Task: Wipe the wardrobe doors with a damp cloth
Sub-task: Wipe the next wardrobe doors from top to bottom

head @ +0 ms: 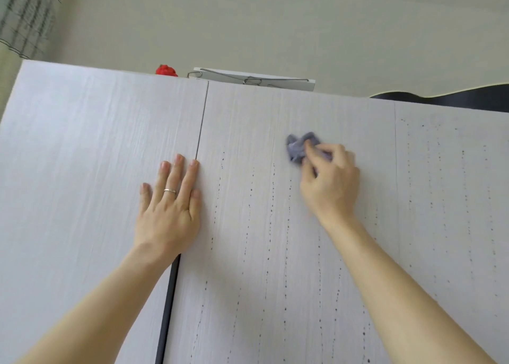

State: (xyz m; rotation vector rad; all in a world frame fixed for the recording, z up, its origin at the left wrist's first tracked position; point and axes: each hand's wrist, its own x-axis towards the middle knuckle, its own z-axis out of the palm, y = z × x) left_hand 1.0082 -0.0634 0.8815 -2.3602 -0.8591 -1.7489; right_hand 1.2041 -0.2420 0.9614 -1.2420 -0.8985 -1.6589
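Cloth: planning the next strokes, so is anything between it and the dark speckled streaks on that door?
Nothing visible. The right hand grips the cloth on the middle door; streaks run just below. The left hand rests flat at the seam, aside.

Home bedroom: wardrobe (82,170), curtain (24,16)

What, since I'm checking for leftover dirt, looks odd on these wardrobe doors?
Dotted dark drip trails run down the middle door and right door, below and beside the cloth; the left door looks clean. The dark gap between left and middle doors widens downward.
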